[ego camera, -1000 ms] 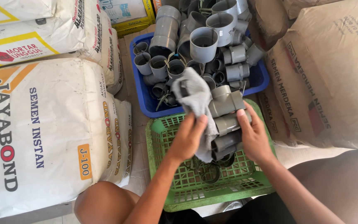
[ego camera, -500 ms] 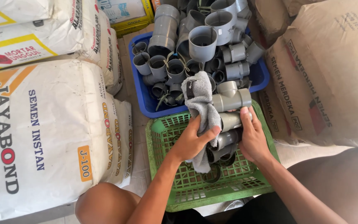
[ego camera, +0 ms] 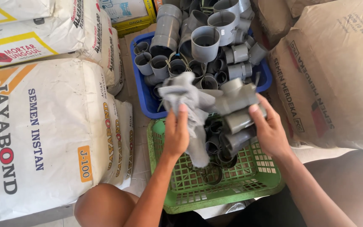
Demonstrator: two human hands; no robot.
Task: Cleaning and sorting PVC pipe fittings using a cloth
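My left hand (ego camera: 176, 133) grips a crumpled grey cloth (ego camera: 186, 98) that hangs down over the green basket (ego camera: 181, 197). My right hand (ego camera: 269, 128) holds a grey plastic pipe tee fitting (ego camera: 238, 98) by its lower end, just right of the cloth. Cloth and fitting touch above the basket's far edge. Several more grey fittings (ego camera: 225, 145) lie in the green basket under my hands.
A blue crate (ego camera: 145, 98) behind the basket is heaped with grey pipe fittings (ego camera: 204, 42). White cement sacks (ego camera: 43, 126) are stacked on the left, brown sacks (ego camera: 337, 80) on the right. My bare knees (ego camera: 101, 208) frame the basket at the bottom.
My left hand has shifted the cloth left and up along the fitting. My right hand has turned the tee so it lies more level.
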